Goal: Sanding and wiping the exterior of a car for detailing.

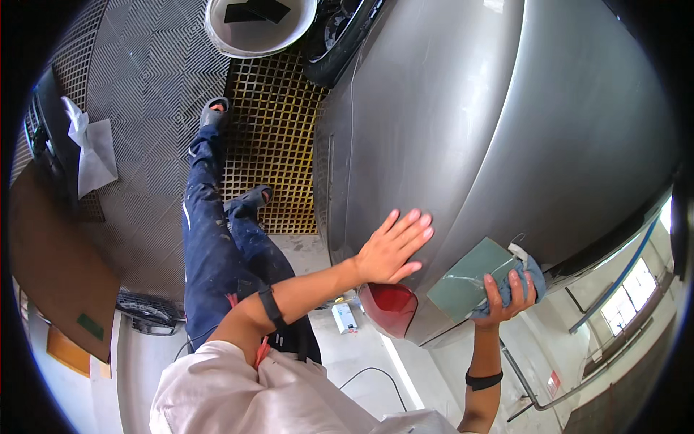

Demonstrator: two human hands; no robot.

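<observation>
My left hand point(394, 248) lies flat on the grey car body panel point(434, 135), palm down, holding nothing. Its fingers are spread a little, and the red tail lamp point(391, 305) is just below it. My right hand point(508, 298) grips a crumpled blue cloth point(530, 279) at the rear edge of the car. Beside that cloth is a flat grey-green rectangular sheet point(466, 274) with pale crease lines, against the panel and next to my right fingertips. Whether those fingers also hold the sheet, I cannot tell.
A white bucket point(217, 46) of cloudy liquid with dark flat pieces stands near a car wheel point(336, 27). Yellowish floor grating point(271, 125) lies beside my feet. A small white box point(344, 318) and a black cable point(374, 370) are on the floor. A brown board point(59, 260) stands left.
</observation>
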